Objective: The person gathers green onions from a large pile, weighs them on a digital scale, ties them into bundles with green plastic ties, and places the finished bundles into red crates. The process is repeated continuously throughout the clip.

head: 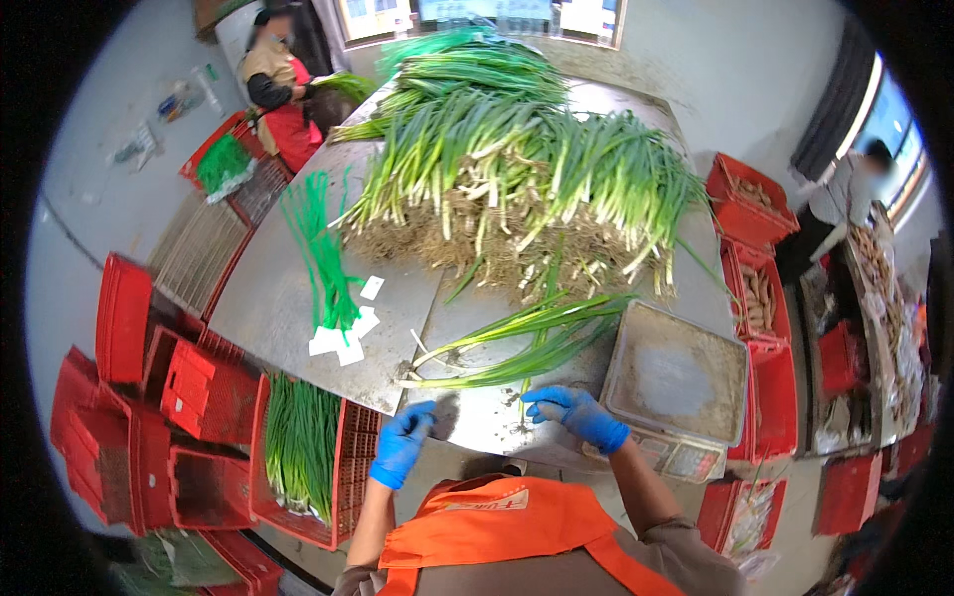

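My left hand (402,444), in a blue glove, hovers at the table's near edge with loosely curled fingers and nothing visible in it. My right hand (577,419), gloved the same, has its fingertips at the root end of a single green onion (526,387); whether they grip it is unclear. Across that stalk lie a few more green onions (492,372), roots to the left. A big heap of untrimmed green onions (522,164) covers the table's far part. Green mesh strips (328,261) with white tags (350,350) rest at the left.
A weighing scale with a soiled metal pan (678,369) stands at the right of the steel table (261,298). Bundled green onions fill a red crate (346,477) at lower left. More red crates (212,391) flank both sides. One person (283,97) sits far left; another (842,194) stands right.
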Motion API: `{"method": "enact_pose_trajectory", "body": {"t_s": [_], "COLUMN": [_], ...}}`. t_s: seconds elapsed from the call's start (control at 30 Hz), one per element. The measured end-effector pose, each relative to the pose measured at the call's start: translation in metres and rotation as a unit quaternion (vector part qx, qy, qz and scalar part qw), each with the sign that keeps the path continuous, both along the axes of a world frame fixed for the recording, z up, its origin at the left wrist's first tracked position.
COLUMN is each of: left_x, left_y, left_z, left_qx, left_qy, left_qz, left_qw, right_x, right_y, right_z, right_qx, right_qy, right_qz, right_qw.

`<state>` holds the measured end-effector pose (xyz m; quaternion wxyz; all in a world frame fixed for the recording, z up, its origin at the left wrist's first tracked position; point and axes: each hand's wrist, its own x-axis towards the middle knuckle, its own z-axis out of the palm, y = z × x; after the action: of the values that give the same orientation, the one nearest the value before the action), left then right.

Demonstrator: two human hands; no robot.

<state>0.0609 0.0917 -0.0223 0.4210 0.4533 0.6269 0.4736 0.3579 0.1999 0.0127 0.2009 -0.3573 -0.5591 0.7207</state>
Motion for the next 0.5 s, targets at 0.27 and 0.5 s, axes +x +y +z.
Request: {"method": "enact_pose_trajectory", "body": {"t_s": [0.27,0.5], "left_x": [0.003,0.018], "left_y": [0.050,0.064], "left_z": [0.044,0.030], "left_qx": [0.024,-0.034], "left_qy": [-0.007,0.059], "left_qz": [-0.003,-0.151], "left_qw": [1.000,0.986], "right_x": [0.032,0.026], "right_y": [0.041,0.042], "right_z": [-0.005,0.002], "right_qx": [0.010,-0.033], "right_qy": [0.066,0.080], "right_qz": [-0.118,-0.167], "right_qw": [0.991,0.982]}}
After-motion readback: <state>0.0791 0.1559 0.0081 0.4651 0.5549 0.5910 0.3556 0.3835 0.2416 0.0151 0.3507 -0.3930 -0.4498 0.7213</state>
